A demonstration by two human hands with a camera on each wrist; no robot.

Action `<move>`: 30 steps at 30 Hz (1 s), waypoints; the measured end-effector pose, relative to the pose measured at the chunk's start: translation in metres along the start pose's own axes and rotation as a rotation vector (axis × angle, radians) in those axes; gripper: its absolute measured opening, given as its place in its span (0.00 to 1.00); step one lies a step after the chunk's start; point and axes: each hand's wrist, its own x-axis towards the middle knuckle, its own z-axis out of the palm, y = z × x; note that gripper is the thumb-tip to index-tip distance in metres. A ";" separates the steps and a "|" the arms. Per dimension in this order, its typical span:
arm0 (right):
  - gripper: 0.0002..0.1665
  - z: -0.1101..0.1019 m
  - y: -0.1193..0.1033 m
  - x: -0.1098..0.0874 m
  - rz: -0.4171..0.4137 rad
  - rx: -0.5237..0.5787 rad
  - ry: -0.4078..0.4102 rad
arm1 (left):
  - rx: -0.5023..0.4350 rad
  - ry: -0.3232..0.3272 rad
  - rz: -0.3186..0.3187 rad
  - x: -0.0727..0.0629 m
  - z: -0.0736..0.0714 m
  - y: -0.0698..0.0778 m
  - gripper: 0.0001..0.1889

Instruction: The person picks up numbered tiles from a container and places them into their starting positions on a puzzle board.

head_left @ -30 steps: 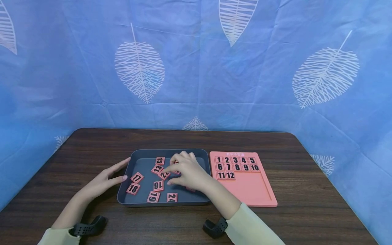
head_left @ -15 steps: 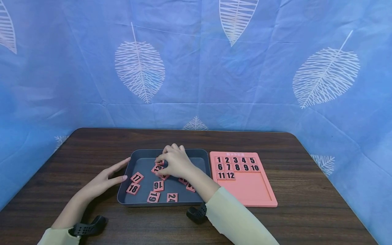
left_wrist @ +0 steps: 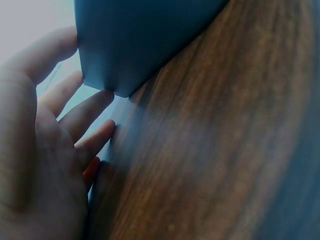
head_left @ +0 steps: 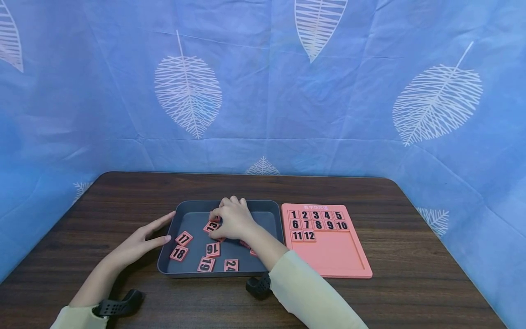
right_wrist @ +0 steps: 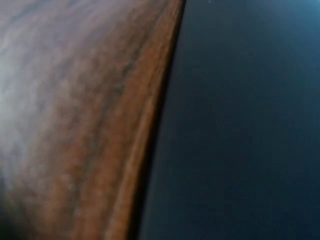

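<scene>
My right hand (head_left: 235, 219) reaches into the dark grey tray (head_left: 189, 269), thumb and index finger pinching at opposite edges of the pink number 13 tile (head_left: 211, 227). Another tile just behind it is mostly covered by the index finger. My left hand (head_left: 133, 246) steadies the tray's left side, fingers extended and thumb at the rim. In the left wrist view, the left fingers touch the tray's outer wall (left_wrist: 135, 45). Around the right hand lie tiles 16 (head_left: 213, 249), 17 (head_left: 184, 238), 18 (head_left: 179, 253), 19 (head_left: 206, 264) and 24 (head_left: 231, 265).
Right of the tray lies a pink number puzzle board (head_left: 328, 256), with tiles 1 to 12 in rows from its top left. Both stand on a dark wooden table (head_left: 411, 256). A blue leaf-patterned cloth (head_left: 263, 91) hangs behind. The right forearm partly hides other tiles.
My right hand has moved left and slightly away within the tray, from beside the upside-down tile to the 13 tile, closing its fingers on it. The left hand has stayed put.
</scene>
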 end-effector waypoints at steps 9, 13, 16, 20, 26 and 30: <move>0.19 0.003 -0.002 -0.001 0.024 0.000 -0.014 | -0.004 -0.002 0.002 0.000 0.000 -0.001 0.34; 0.16 0.004 -0.003 -0.002 0.019 0.006 -0.008 | -0.002 -0.003 0.000 0.001 0.000 -0.002 0.34; 0.14 0.004 -0.003 -0.003 0.011 -0.005 0.007 | -0.011 -0.007 0.004 0.001 0.001 -0.003 0.34; 0.11 0.000 -0.004 -0.006 0.008 0.000 0.037 | -0.009 -0.006 0.005 0.001 0.002 -0.004 0.34; 0.12 -0.012 -0.006 -0.019 0.026 0.033 0.136 | -0.005 0.000 -0.003 0.001 0.002 -0.005 0.34; 0.14 -0.023 -0.003 -0.032 0.056 0.048 0.202 | -0.003 0.002 -0.003 0.001 0.004 -0.004 0.34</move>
